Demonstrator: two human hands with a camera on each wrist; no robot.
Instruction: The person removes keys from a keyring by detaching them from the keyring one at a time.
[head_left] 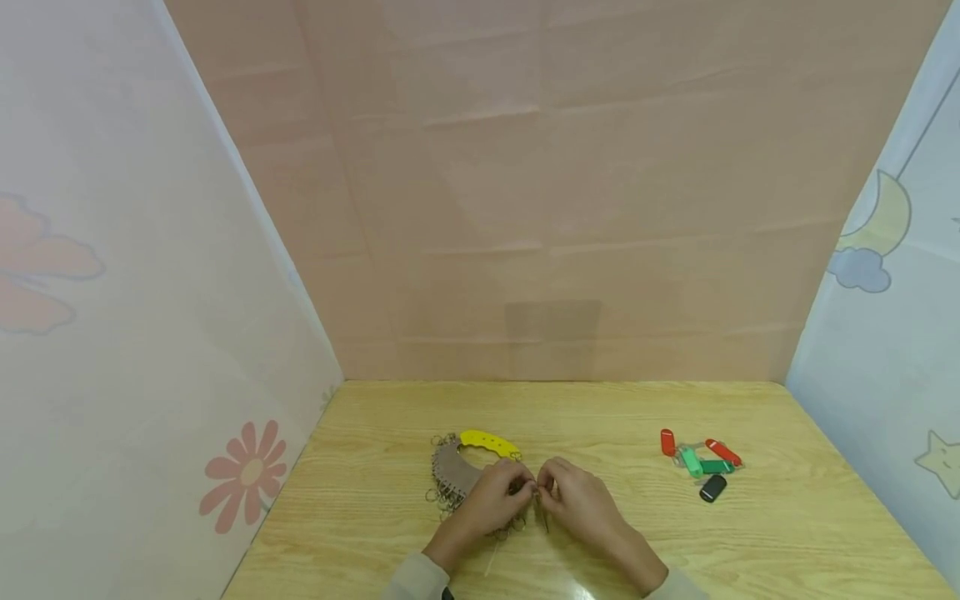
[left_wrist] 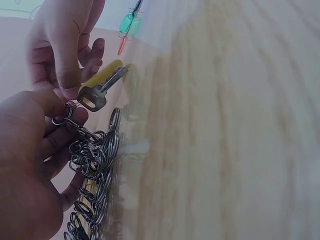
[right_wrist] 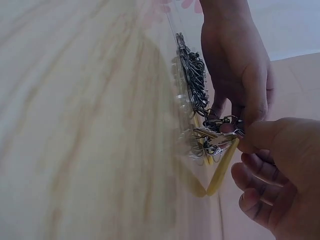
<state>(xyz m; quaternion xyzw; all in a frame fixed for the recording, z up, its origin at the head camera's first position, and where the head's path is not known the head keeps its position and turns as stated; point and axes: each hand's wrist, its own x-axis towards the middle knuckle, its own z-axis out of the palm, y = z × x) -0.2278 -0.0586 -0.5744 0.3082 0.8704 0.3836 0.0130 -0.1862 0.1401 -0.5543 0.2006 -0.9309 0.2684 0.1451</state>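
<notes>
A curved grey-brown plate [head_left: 456, 468] with a yellow handle [head_left: 491, 442] lies on the table, hung along its edge with several metal split rings [left_wrist: 95, 155]. My left hand [head_left: 491, 498] reaches over the plate's right part and pinches one ring [left_wrist: 61, 119] between thumb and fingers. Close against it, my right hand [head_left: 583, 500] pinches a metal key [left_wrist: 95, 96] by its bow, at the ring. The key's blade points away from the fingertips in the left wrist view. Fingers partly hide where key and ring meet.
Red tags [head_left: 723, 452], green tags [head_left: 691, 462] and a black tag [head_left: 713, 488] lie in a loose group with keys, right of the hands. A peach back panel [head_left: 465, 250] and printed side panels [head_left: 247, 333] stand round the wooden table [head_left: 600, 408].
</notes>
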